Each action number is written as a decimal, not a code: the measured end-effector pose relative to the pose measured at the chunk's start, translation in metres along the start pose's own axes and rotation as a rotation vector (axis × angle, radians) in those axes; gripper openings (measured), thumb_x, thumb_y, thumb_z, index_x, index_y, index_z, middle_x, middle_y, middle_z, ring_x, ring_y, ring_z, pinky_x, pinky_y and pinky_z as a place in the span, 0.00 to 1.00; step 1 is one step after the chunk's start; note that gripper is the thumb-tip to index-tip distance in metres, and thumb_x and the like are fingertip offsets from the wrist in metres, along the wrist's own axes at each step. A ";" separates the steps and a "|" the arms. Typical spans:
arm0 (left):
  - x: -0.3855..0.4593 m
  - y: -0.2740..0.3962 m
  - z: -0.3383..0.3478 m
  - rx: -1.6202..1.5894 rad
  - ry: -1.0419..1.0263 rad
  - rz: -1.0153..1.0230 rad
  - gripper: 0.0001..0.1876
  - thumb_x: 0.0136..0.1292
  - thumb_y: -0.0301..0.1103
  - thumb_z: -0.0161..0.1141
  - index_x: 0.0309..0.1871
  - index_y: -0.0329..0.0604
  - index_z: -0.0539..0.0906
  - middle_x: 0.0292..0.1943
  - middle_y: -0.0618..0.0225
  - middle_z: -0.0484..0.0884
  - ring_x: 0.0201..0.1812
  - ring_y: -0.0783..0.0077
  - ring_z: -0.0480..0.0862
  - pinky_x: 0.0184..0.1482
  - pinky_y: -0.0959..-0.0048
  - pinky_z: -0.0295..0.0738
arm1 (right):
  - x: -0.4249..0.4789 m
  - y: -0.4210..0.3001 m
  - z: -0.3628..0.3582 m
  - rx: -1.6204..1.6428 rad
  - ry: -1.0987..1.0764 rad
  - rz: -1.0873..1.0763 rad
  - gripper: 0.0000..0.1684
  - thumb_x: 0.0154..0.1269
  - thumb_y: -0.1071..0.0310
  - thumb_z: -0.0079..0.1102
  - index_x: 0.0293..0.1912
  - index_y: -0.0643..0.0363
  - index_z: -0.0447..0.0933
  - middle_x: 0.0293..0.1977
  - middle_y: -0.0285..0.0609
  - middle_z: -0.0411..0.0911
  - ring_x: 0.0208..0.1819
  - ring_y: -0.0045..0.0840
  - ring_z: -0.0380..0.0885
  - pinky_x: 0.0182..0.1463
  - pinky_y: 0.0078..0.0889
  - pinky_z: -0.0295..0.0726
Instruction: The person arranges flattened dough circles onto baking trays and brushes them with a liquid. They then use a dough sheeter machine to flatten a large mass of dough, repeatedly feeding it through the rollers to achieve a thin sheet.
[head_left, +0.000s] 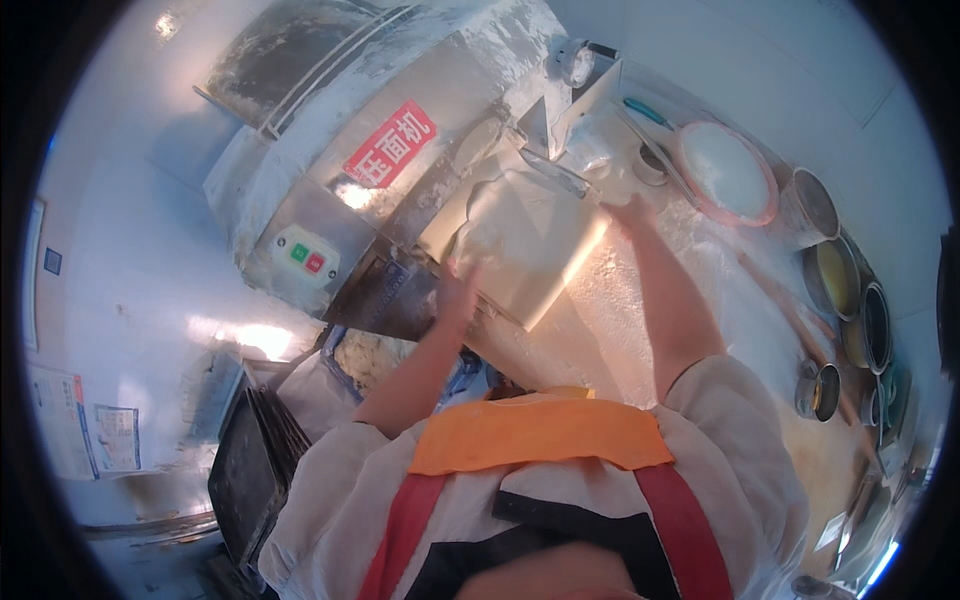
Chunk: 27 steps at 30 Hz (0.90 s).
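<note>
A pale sheet of dough (517, 206) lies on the slanted feed board (532, 304) of a dough sheeter (420, 97). My left hand (456, 291) is at the board's near left edge, beside the dough, its fingers blurred but apart. At the board's right corner is my right hand (631, 215), fingers pointing toward the dough; whether they grip the edge is unclear. A metal plate (555, 172) stands at the dough's far edge. Flour coats the machine's casing.
Right of the board stretches a floury worktable (600, 337). On it are a pink-rimmed basin (727, 172) of white powder, a rolling pin (787, 307), a teal-handled tool (649, 112) and several metal pots (831, 277). Black trays (251, 480) lean at lower left, near a bin (371, 360).
</note>
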<state>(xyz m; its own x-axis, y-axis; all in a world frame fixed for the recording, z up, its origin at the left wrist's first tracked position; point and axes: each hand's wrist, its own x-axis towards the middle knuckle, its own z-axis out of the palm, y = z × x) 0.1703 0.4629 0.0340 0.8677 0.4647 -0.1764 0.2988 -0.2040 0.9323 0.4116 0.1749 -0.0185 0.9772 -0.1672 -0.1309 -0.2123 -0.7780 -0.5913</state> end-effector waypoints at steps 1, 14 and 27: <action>-0.014 -0.011 0.004 0.331 0.054 0.240 0.32 0.66 0.47 0.60 0.63 0.31 0.66 0.61 0.54 0.73 0.61 0.55 0.75 0.65 0.59 0.66 | -0.014 -0.011 0.024 0.006 -0.049 0.049 0.45 0.46 0.49 0.75 0.59 0.64 0.71 0.47 0.53 0.80 0.50 0.38 0.80 0.46 0.40 0.81; -0.086 0.030 0.079 0.626 -0.819 0.723 0.14 0.60 0.43 0.64 0.31 0.41 0.79 0.26 0.48 0.80 0.31 0.45 0.81 0.32 0.52 0.73 | -0.180 0.113 -0.087 1.324 0.028 0.182 0.28 0.52 0.81 0.63 0.56 0.65 0.70 0.41 0.47 0.80 0.38 0.31 0.82 0.35 0.29 0.84; -0.050 0.074 0.002 -0.781 -0.243 -0.204 0.22 0.68 0.37 0.59 0.60 0.32 0.73 0.50 0.58 0.82 0.50 0.69 0.82 0.53 0.71 0.77 | -0.089 -0.057 -0.133 1.342 -0.222 -0.216 0.38 0.61 0.68 0.66 0.66 0.68 0.62 0.40 0.47 0.81 0.38 0.25 0.82 0.40 0.27 0.83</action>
<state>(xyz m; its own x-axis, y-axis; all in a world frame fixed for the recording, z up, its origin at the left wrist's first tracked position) 0.1499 0.4226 0.1109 0.9147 0.2109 -0.3447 0.1762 0.5596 0.8098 0.3371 0.1537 0.1323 0.9968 0.0794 0.0128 -0.0219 0.4208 -0.9069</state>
